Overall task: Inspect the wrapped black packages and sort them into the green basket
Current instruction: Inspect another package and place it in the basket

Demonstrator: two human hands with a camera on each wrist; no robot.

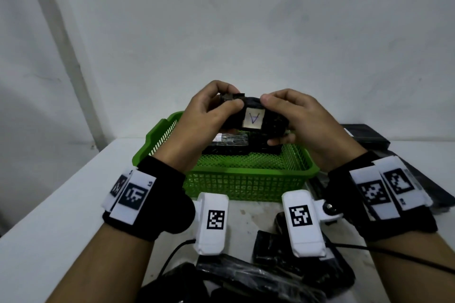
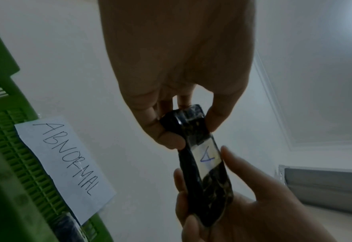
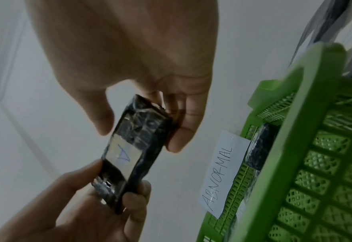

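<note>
Both hands hold one black package up in the air, over the green basket. The left hand pinches one end with its thumb and curled fingers. The right hand grips the other end, thumb on top and fingers curled under. A little white sticker on the package faces up, with the letter A on it.

The step now looks like checking the package. To do it well, I think the hands should turn it slowly and look at every side. The shiny wrap looks slippery, so the grip should stay firm but not squash it. One end looks a bit torn or loose in the right wrist view, so that end needs a good look.

A paper note on the basket says ABNORMAL. Some packages already lie in the basket. More black packages wait on the white table, close to the person.
</note>
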